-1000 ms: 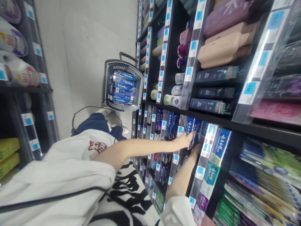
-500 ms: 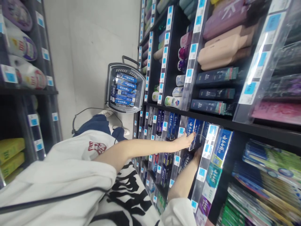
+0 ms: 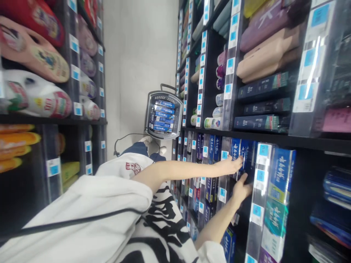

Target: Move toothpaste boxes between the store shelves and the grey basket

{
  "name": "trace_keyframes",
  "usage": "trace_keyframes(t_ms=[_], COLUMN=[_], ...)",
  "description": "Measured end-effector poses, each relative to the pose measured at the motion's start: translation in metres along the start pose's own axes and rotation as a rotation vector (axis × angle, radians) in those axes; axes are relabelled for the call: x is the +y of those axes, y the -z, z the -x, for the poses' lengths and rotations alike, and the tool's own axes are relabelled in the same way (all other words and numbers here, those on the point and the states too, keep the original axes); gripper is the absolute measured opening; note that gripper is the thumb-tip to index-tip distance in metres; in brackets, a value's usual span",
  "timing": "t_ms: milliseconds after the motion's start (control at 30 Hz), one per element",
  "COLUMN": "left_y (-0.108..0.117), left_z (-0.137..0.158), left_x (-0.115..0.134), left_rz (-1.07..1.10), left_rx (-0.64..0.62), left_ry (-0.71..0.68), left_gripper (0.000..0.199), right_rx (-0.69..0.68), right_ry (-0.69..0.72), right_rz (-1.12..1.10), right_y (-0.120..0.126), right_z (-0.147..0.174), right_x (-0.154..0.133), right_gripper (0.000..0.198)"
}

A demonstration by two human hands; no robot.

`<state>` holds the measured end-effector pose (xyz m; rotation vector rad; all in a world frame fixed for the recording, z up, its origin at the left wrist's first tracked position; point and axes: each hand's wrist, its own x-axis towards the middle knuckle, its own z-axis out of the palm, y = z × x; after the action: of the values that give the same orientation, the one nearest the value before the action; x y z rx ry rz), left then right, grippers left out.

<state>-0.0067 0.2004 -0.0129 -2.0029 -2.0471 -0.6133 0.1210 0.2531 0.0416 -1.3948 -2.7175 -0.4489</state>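
My left hand (image 3: 231,165) reaches into the shelf with its fingers stretched out, the tips against a row of blue toothpaste boxes (image 3: 245,151) with white lettering. Just below it in the view is my right hand (image 3: 241,189). Its thumb points at the lower end of the same boxes, spread from the fingers, which are partly hidden in the dark of the shelf. I see no box lifted out by either hand. On the floor stands a grey shopping basket (image 3: 178,113) holding several blue boxes (image 3: 164,114).
Clear price-tag strips (image 3: 259,182) edge the shelf, with more toothpaste boxes (image 3: 281,175) beyond. A dark divider (image 3: 263,135) separates the boxes from bottles (image 3: 263,58). Detergent bottles (image 3: 35,95) fill the shelf behind me. A black cord (image 3: 128,135) hangs by my legs.
The view has shifted, so the basket and shelves sit further right. My right hand, earlier mostly hidden inside the shelf, now shows its thumb. My left hand stays at the blue boxes.
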Motion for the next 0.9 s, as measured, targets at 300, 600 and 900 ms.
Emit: trace_keyframes(t_ms=[300, 600, 900], left_y=[-0.010, 0.048, 0.082], left_z=[-0.007, 0.113, 0.377], left_x=[-0.011, -0.098, -0.068], left_rz=[0.190, 0.406, 0.146], left_rx=[0.006, -0.225, -0.883], left_ry=[-0.067, 0.122, 1.452], left_gripper=[0.047, 0.054, 0.042], right_rx=[0.061, -0.815, -0.963], right_ry=[-0.064, 0.630, 0.781], right_rz=[-0.700, -0.850, -0.496], right_y=[-0.023, -0.071, -0.121], right_z=[0.131, 0.120, 0.076], right_x=[-0.083, -0.074, -0.097], right_gripper=[0.036, 0.037, 0.040])
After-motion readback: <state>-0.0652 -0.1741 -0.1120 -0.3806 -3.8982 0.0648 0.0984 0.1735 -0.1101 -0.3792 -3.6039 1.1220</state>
